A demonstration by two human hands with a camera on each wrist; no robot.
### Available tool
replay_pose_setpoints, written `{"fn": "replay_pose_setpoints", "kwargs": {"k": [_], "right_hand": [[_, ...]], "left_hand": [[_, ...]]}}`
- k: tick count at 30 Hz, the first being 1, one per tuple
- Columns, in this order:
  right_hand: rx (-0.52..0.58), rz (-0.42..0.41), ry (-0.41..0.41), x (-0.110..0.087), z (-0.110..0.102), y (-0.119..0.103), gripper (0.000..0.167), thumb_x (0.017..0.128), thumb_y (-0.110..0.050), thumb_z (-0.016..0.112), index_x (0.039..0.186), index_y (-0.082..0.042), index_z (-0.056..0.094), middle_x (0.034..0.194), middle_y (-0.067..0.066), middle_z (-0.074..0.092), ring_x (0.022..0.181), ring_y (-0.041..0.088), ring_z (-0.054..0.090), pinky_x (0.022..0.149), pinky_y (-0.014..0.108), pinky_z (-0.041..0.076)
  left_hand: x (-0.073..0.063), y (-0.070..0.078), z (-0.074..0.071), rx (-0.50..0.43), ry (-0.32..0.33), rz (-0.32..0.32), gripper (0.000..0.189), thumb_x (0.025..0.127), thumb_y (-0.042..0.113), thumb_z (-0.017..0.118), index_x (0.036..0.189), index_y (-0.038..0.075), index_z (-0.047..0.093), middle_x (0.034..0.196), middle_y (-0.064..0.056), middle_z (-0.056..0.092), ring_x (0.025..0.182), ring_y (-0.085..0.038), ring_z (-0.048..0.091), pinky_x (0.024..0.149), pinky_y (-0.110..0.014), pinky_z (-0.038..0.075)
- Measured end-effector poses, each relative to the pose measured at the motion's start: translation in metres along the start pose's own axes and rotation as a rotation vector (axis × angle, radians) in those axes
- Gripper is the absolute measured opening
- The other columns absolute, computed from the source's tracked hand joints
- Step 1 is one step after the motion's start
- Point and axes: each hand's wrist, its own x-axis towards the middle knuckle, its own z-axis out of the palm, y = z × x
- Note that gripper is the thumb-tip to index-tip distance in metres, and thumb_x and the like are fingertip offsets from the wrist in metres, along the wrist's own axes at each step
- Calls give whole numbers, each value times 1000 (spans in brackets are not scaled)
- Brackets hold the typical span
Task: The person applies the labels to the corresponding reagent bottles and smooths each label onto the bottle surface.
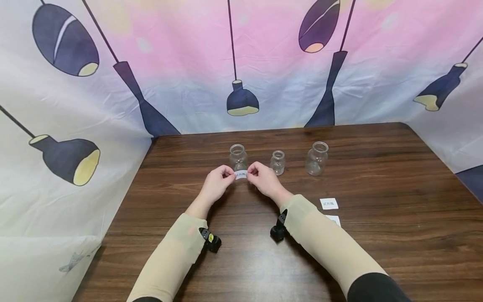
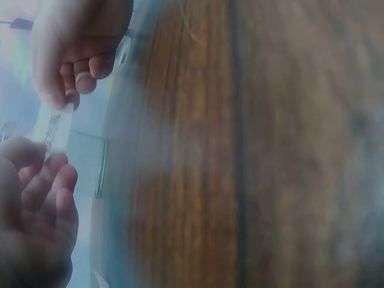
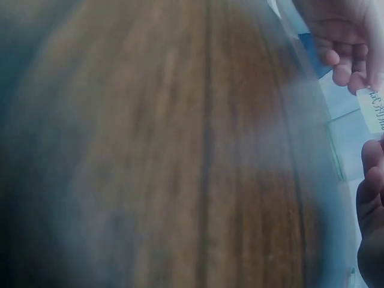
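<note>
A small white paper label (image 1: 240,174) with handwritten characters is stretched between both hands in the head view. My left hand (image 1: 216,183) pinches its left end with thumb and fingertips, while my right hand (image 1: 265,179) pinches the right end. Just behind it stands a clear glass jar (image 1: 238,156), its lower part overlapped by the label. The label (image 2: 54,128) also shows between the two hands at the left of the left wrist view. Only part of the label (image 3: 373,111) appears at the right edge of the right wrist view.
A smaller glass jar (image 1: 278,162) stands to the right of my right hand, and another large jar (image 1: 317,158) farther right. Two more labels lie on the dark wooden table (image 1: 407,201): one label (image 1: 329,204), and another label (image 1: 333,219) partly covered by my right sleeve.
</note>
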Motion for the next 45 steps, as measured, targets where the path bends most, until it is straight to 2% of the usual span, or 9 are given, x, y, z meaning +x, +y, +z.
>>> {"fn": "replay_pose_setpoints", "kwargs": {"k": [4, 10, 14, 18, 31, 38, 45], "right_hand": [[-6, 2, 12, 2, 2, 1, 5, 89, -13, 60, 89, -8, 58, 76, 1, 60, 67, 13, 54, 60, 25, 45], [-69, -3, 35, 6, 6, 3, 6, 87, -13, 60, 87, -7, 60, 75, 1, 60, 69, 14, 54, 63, 26, 45], [-140, 5, 60, 8, 10, 2, 7, 86, -15, 60, 87, -8, 61, 77, 0, 61, 72, 14, 55, 68, 28, 45], [-162, 18, 75, 10, 12, 0, 7, 86, -15, 59, 87, -8, 62, 79, 1, 62, 74, 16, 56, 70, 31, 46], [-198, 19, 177, 14, 15, -2, 7, 85, -13, 58, 87, -7, 61, 82, 4, 61, 76, 19, 57, 72, 33, 46], [-216, 24, 192, 15, 18, -4, 7, 84, -13, 57, 87, -8, 60, 82, 5, 60, 76, 20, 56, 71, 32, 46], [-194, 27, 200, 15, 20, -3, 7, 84, -13, 58, 88, -8, 60, 83, 3, 61, 76, 18, 57, 71, 32, 46]], "left_hand": [[1, 2, 0, 104, 26, 34, 8, 86, 17, 63, 85, 9, 62, 74, 0, 60, 62, -13, 50, 58, -27, 40], [4, 1, 2, 152, 43, 11, 7, 86, 16, 61, 85, 9, 62, 75, 0, 61, 64, -15, 51, 59, -28, 41], [6, 0, 3, 161, 59, 0, 7, 86, 16, 60, 85, 9, 62, 76, -1, 61, 66, -16, 52, 61, -28, 42], [7, -1, 4, 153, 76, -9, 6, 86, 15, 61, 85, 9, 62, 76, -1, 61, 67, -17, 53, 63, -29, 42], [16, 4, 3, 208, 94, 60, 6, 87, 13, 60, 85, 8, 62, 78, -2, 63, 71, -18, 57, 67, -33, 45], [17, 5, 1, 237, 98, 31, 6, 86, 14, 59, 86, 8, 63, 78, -1, 63, 71, -18, 57, 67, -32, 45], [16, -1, -2, 203, 92, 6, 8, 87, 16, 61, 88, 9, 63, 80, -2, 64, 73, -18, 57, 67, -32, 46]]}}
